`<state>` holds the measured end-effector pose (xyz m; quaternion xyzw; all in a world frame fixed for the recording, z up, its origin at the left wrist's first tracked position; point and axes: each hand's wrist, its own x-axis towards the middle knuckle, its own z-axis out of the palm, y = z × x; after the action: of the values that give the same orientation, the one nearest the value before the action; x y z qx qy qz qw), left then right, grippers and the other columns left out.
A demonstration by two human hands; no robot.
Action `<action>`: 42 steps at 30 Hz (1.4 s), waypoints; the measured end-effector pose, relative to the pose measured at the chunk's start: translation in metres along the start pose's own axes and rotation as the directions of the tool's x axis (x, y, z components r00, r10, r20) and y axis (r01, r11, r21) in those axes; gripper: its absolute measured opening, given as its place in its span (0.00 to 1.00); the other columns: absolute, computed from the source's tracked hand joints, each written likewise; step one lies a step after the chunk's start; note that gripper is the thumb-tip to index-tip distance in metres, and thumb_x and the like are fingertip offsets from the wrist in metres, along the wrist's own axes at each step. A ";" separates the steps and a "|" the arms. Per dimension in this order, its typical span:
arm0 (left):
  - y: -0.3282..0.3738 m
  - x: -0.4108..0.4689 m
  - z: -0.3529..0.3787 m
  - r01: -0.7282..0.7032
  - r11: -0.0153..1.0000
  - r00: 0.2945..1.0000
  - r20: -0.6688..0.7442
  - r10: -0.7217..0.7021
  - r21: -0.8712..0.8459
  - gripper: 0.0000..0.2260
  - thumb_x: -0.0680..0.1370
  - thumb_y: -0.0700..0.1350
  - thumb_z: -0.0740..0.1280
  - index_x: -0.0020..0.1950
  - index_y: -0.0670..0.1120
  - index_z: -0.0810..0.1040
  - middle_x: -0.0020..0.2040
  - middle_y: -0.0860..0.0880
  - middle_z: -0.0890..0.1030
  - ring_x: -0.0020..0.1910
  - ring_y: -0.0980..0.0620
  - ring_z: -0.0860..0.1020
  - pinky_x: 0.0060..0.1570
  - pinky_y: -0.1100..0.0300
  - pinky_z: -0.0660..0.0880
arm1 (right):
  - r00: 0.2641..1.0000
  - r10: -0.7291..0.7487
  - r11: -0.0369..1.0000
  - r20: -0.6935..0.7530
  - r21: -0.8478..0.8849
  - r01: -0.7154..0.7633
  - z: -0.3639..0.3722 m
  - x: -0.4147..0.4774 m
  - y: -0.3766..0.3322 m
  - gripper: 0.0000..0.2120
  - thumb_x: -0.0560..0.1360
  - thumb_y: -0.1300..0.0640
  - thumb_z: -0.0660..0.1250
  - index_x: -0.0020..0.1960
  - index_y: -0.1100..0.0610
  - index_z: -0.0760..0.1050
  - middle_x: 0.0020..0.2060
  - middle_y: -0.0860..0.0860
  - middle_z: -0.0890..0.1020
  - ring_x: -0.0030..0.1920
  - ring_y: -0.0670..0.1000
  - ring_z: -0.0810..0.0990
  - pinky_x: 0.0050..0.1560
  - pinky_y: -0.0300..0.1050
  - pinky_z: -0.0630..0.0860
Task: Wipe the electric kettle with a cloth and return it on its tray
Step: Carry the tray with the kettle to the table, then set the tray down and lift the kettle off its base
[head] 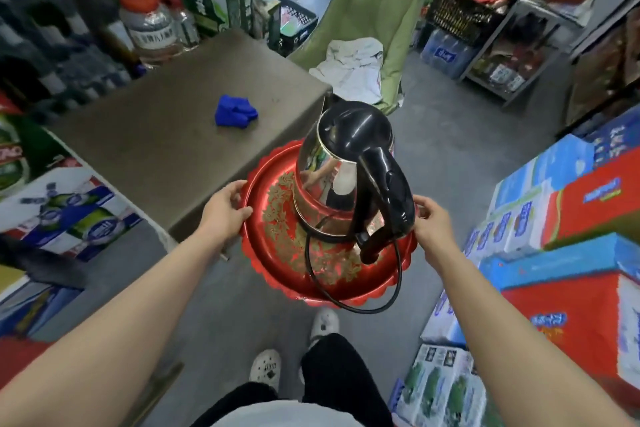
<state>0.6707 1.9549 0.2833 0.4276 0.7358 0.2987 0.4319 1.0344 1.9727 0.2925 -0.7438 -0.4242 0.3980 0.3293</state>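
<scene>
Carrying: your left hand (227,210) and right hand (433,224) grip opposite rims of the red tray (277,253), levelling the electric kettle (343,177) upon it; blue cloth (235,112) waits on the counter (156,149).

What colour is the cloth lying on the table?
Bright blue; the cloth shows clearly in the head view.

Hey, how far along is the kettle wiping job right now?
Nothing looks wiped yet: the blue cloth lies untouched on the grey table. In hand: the left hand and right hand grip the red tray's rims, with the kettle standing on it. Left: put it down, wipe the kettle, return it to the tray.
</scene>
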 end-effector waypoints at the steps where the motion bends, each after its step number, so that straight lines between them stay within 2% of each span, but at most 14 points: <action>1: 0.008 0.021 0.004 0.011 1.000 1.000 -0.013 -0.011 0.007 0.25 0.75 0.34 0.70 0.69 0.53 0.74 0.53 0.47 0.82 0.46 0.45 0.82 0.48 0.51 0.80 | 1.000 -0.006 1.000 0.011 -0.002 0.006 0.005 0.027 -0.010 0.17 0.78 0.69 0.68 0.65 0.61 0.79 0.48 0.62 0.85 0.42 0.57 0.81 0.40 0.50 0.80; 4: 0.021 0.085 0.015 0.052 0.998 0.996 -0.064 -0.054 -0.039 0.26 0.74 0.36 0.71 0.69 0.55 0.73 0.55 0.47 0.81 0.52 0.44 0.82 0.55 0.43 0.79 | 0.996 -0.058 0.997 0.069 -0.038 0.060 0.026 0.111 -0.037 0.17 0.77 0.70 0.69 0.65 0.61 0.79 0.45 0.58 0.83 0.41 0.54 0.80 0.35 0.40 0.78; 7: 0.044 0.126 0.024 0.118 0.989 0.984 -0.126 -0.129 -0.092 0.25 0.76 0.36 0.70 0.70 0.55 0.72 0.55 0.50 0.80 0.53 0.47 0.82 0.58 0.45 0.78 | 0.988 -0.080 0.993 0.134 -0.075 0.091 0.051 0.186 -0.067 0.18 0.78 0.68 0.70 0.66 0.59 0.79 0.49 0.57 0.84 0.38 0.47 0.79 0.32 0.31 0.76; 11: 0.062 0.185 0.022 0.149 0.987 0.965 -0.209 -0.160 -0.066 0.25 0.76 0.36 0.70 0.71 0.52 0.73 0.58 0.49 0.80 0.57 0.48 0.79 0.63 0.48 0.75 | 0.972 -0.099 0.983 0.212 -0.130 0.129 0.094 0.271 -0.106 0.18 0.77 0.67 0.71 0.66 0.59 0.79 0.52 0.58 0.85 0.41 0.46 0.80 0.40 0.39 0.78; 14: 0.066 0.238 0.008 0.156 0.986 0.950 -0.264 -0.165 -0.056 0.23 0.75 0.36 0.70 0.68 0.53 0.74 0.55 0.49 0.80 0.55 0.47 0.79 0.59 0.48 0.76 | 0.963 -0.113 0.977 0.244 -0.147 0.152 0.138 0.324 -0.138 0.18 0.77 0.69 0.69 0.66 0.61 0.79 0.51 0.59 0.85 0.46 0.52 0.81 0.44 0.43 0.76; 18: 0.068 0.315 -0.021 0.182 0.976 0.928 -0.309 -0.210 -0.119 0.25 0.76 0.37 0.70 0.70 0.54 0.72 0.57 0.49 0.78 0.54 0.48 0.79 0.52 0.50 0.80 | 0.949 -0.122 0.970 0.290 -0.167 0.176 0.209 0.387 -0.182 0.16 0.78 0.69 0.68 0.64 0.59 0.79 0.46 0.52 0.83 0.41 0.45 0.80 0.39 0.35 0.75; 19: 0.065 0.337 -0.030 0.189 0.975 0.923 -0.317 -0.218 -0.120 0.25 0.76 0.37 0.70 0.70 0.56 0.72 0.58 0.49 0.79 0.55 0.47 0.79 0.55 0.48 0.80 | 0.947 -0.125 0.967 0.297 -0.176 0.183 0.229 0.403 -0.191 0.16 0.77 0.68 0.69 0.64 0.58 0.79 0.45 0.50 0.83 0.42 0.47 0.81 0.40 0.35 0.77; 22: 0.054 0.400 -0.057 0.220 0.969 0.901 -0.357 -0.245 -0.110 0.26 0.76 0.39 0.71 0.71 0.56 0.71 0.61 0.48 0.79 0.59 0.45 0.79 0.59 0.44 0.78 | 0.935 -0.140 0.954 0.325 -0.209 0.215 0.290 0.448 -0.216 0.18 0.75 0.65 0.73 0.63 0.55 0.80 0.45 0.51 0.85 0.50 0.58 0.85 0.52 0.48 0.81; 26: 0.040 0.478 -0.083 0.242 0.965 0.876 -0.403 -0.263 -0.104 0.26 0.76 0.39 0.71 0.72 0.54 0.71 0.63 0.46 0.78 0.59 0.46 0.78 0.62 0.46 0.76 | 0.920 -0.161 0.947 0.358 -0.207 0.246 0.365 0.504 -0.251 0.17 0.76 0.67 0.71 0.63 0.56 0.80 0.43 0.50 0.82 0.39 0.47 0.80 0.36 0.31 0.76; 30: 0.030 0.546 -0.097 0.263 0.959 0.860 -0.425 -0.283 -0.107 0.25 0.77 0.39 0.69 0.74 0.52 0.69 0.66 0.44 0.76 0.62 0.44 0.76 0.65 0.46 0.73 | 0.902 -0.186 0.936 0.389 -0.209 0.282 0.428 0.559 -0.275 0.16 0.75 0.64 0.72 0.61 0.53 0.81 0.47 0.53 0.85 0.48 0.56 0.85 0.45 0.43 0.79; 33: 0.024 0.584 -0.102 0.260 0.961 0.842 -0.464 -0.275 -0.097 0.24 0.78 0.39 0.69 0.73 0.52 0.70 0.66 0.45 0.77 0.63 0.44 0.76 0.65 0.46 0.73 | 0.886 -0.187 0.931 0.423 -0.212 0.298 0.463 0.587 -0.292 0.14 0.77 0.63 0.70 0.61 0.54 0.80 0.48 0.53 0.86 0.46 0.52 0.84 0.44 0.41 0.80; 35: 0.019 0.602 -0.102 0.256 0.960 0.834 -0.477 -0.278 -0.113 0.25 0.77 0.39 0.69 0.73 0.51 0.70 0.66 0.44 0.77 0.63 0.44 0.76 0.66 0.46 0.72 | 0.887 -0.193 0.937 0.419 -0.191 0.294 0.481 0.602 -0.299 0.15 0.75 0.60 0.69 0.60 0.54 0.81 0.51 0.56 0.86 0.51 0.57 0.85 0.54 0.52 0.82; 37: 0.012 0.615 -0.101 0.260 0.957 0.829 -0.477 -0.290 -0.131 0.25 0.77 0.38 0.69 0.73 0.51 0.69 0.67 0.44 0.77 0.64 0.43 0.76 0.67 0.45 0.72 | 0.881 -0.178 0.933 0.438 -0.208 0.292 0.496 0.612 -0.303 0.14 0.74 0.60 0.69 0.59 0.54 0.82 0.52 0.56 0.86 0.52 0.57 0.84 0.60 0.56 0.81; 42: -0.004 0.626 -0.093 0.288 0.946 0.819 -0.473 -0.325 -0.151 0.26 0.76 0.37 0.70 0.72 0.50 0.70 0.65 0.44 0.78 0.62 0.42 0.77 0.66 0.45 0.72 | 0.884 -0.130 0.942 0.448 -0.222 0.251 0.518 0.636 -0.288 0.22 0.65 0.53 0.65 0.58 0.51 0.83 0.49 0.57 0.86 0.53 0.63 0.85 0.60 0.63 0.81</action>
<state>0.4223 2.5023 0.0838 0.1974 0.8691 0.3505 0.2879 0.6824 2.7419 0.0906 -0.6309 -0.6083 0.4541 0.1603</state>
